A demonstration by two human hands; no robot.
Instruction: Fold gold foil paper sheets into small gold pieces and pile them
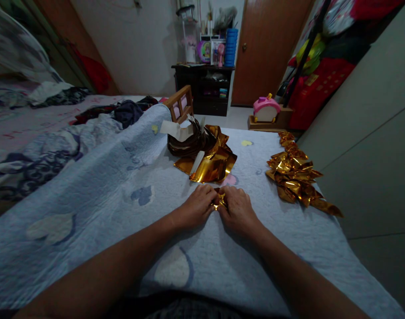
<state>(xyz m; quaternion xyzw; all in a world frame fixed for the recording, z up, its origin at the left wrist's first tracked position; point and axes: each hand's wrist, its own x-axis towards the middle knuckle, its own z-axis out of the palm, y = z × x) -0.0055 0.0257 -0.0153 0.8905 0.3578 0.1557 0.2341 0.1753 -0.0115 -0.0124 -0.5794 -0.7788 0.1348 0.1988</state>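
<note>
Between my two hands, low over the bedcover, is a small piece of gold foil paper [219,202]. My left hand [199,205] grips its left side with curled fingers. On its other side, my right hand [238,207] pinches it too, and both hands cover most of the piece. Just beyond them lies a stack of gold foil sheets [210,166], partly fanned out, with dark edges and white strips showing. To the right, a pile of folded gold foil pieces [297,175] rests near the bed's edge.
A pale blue quilt [122,230] with heart patterns covers the bed. Rumpled clothes [127,113] lie at the left. Beyond the bed stand a dark cabinet [202,91], a pink toy [266,108] and a brown door [265,53]. A pale cabinet panel [371,146] rises on the right.
</note>
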